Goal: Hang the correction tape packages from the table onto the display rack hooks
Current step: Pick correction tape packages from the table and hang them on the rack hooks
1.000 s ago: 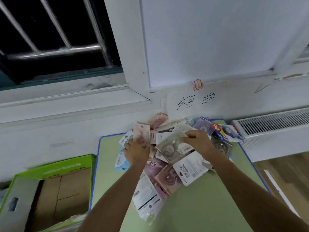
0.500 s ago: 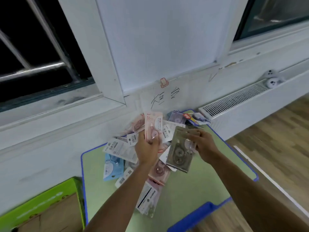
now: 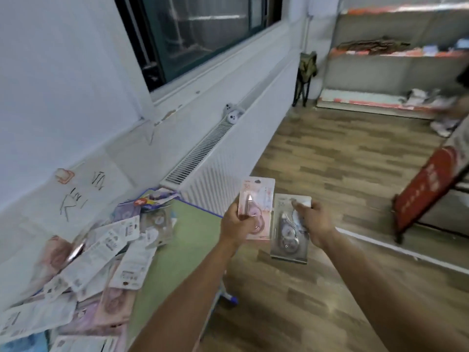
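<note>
**One package in each hand, both held out past the table edge**

Your left hand (image 3: 239, 222) pinches a pink carded correction tape package (image 3: 257, 207), thumb across the front of the blister, fingers behind the card. The package stands roughly upright. Your right hand (image 3: 313, 224) grips a grey carded correction tape package (image 3: 289, 229) by its right edge, thumb over the upper front; the card hangs down and is slightly tilted. The two cards sit just beside each other, their inner edges near or touching; blur keeps you from telling which.

Both hands are out beyond the blue-rimmed green table (image 3: 195, 237), over the wood-plank floor (image 3: 330, 158). The table's right edge runs diagonally under your left forearm.

The loose pile of remaining correction tape packages (image 3: 101, 262) covers the table's left part, up against the white wall, with bare green surface between the pile and the table edge.

Open floor stretches ahead and to the right. A white slatted radiator cover (image 3: 203, 153) lines the wall to the left. A red-edged grey shelf unit (image 3: 390, 62) stands at the far end, well apart from your hands. A tilted red sign board (image 3: 426, 189) stands at the right.
</note>
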